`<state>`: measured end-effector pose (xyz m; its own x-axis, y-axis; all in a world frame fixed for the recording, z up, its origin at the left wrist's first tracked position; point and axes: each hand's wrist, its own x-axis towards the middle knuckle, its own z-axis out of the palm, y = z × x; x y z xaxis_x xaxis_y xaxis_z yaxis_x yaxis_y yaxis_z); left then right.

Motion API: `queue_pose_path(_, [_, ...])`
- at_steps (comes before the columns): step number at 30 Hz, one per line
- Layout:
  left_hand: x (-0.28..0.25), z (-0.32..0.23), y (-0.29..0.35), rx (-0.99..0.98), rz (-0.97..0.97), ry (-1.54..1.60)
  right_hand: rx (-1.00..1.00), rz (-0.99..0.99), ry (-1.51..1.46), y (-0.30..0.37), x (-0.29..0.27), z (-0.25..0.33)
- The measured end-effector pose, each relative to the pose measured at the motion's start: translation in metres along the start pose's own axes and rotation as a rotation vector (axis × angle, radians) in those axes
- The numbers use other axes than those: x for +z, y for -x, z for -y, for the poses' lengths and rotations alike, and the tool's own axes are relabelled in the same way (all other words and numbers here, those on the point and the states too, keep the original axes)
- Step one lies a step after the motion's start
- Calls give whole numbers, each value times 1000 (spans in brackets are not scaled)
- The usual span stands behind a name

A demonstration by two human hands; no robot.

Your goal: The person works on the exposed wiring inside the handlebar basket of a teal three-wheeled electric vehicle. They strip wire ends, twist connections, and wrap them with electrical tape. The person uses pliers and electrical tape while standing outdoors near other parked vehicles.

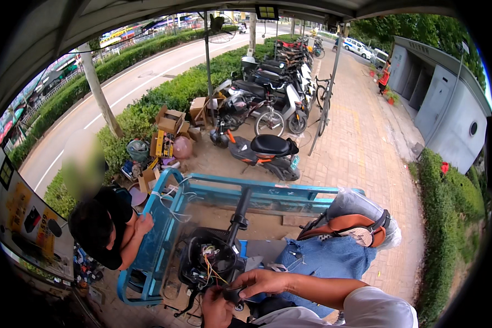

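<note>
A small black part (233,294) sits between my two hands, too small to name. My right hand (263,282) comes in from the right and pinches it between thumb and fingers. My left hand (216,309) is closed on its left side, fingers bent against the same part. Just beyond my hands lies an open black vehicle housing (188,268), a loose bundle of thin coloured wires (209,263) showing inside it. Yellow and red wires run from there toward my fingers. A black brake lever (192,299) points down beside my left hand.
A blue metal cart frame (147,240) surrounds the housing. At left a person in black (106,227) leans on its rail. Blue denim cloth (317,259) and an orange-brown bag (347,227) lie at right. Beyond stand an orange-black scooter (265,153) and cardboard boxes (169,120).
</note>
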<state>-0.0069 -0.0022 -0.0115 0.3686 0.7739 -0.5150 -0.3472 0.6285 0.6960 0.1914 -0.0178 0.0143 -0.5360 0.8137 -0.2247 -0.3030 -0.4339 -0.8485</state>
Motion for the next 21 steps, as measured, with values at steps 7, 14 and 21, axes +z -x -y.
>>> queue_pose_path(7, [-5,-9,6,-163,140,463,81,-164,74,-9,7,11])
queue_pose_path(14, [10,-13,4,-28,-155,233,23,-490,981,-20,31,15])
queue_pose_path(21, [41,-42,26,-43,-176,223,-165,-481,1001,-21,26,5])
